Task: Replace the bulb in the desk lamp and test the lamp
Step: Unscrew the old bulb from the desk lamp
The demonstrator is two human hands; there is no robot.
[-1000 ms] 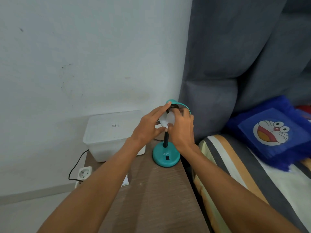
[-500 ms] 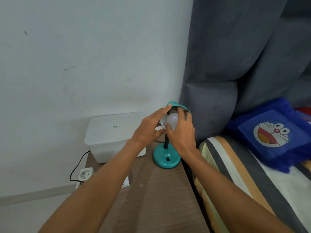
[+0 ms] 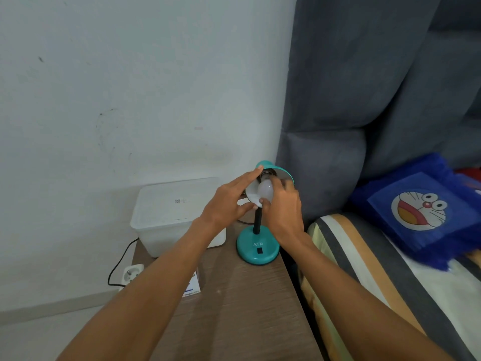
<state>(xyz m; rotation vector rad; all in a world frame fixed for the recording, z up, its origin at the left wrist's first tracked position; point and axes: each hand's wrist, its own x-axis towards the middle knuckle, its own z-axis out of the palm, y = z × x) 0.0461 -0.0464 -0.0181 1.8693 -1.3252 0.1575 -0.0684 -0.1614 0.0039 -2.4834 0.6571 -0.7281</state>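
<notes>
A teal desk lamp stands on the wooden side table (image 3: 242, 303), its round base (image 3: 257, 250) marked ATN with a black switch. The teal shade (image 3: 282, 171) tilts toward me. A white bulb (image 3: 265, 195) sits at the dark socket inside the shade. My right hand (image 3: 282, 212) is closed around the bulb from the right, fingertips on its lower side. My left hand (image 3: 229, 204) holds the shade's left rim, fingers stretched along it and thumb under the edge. The lamp is unlit.
A translucent plastic box (image 3: 177, 212) stands left of the lamp against the white wall. A white socket (image 3: 131, 273) with a black cable lies on the floor. A small card box (image 3: 192, 287) lies under my left forearm. A striped bed with a blue cartoon pillow (image 3: 419, 212) is right.
My right hand has shifted its grip around the bulb, which now shows more between my hands. My left hand stays on the shade's rim.
</notes>
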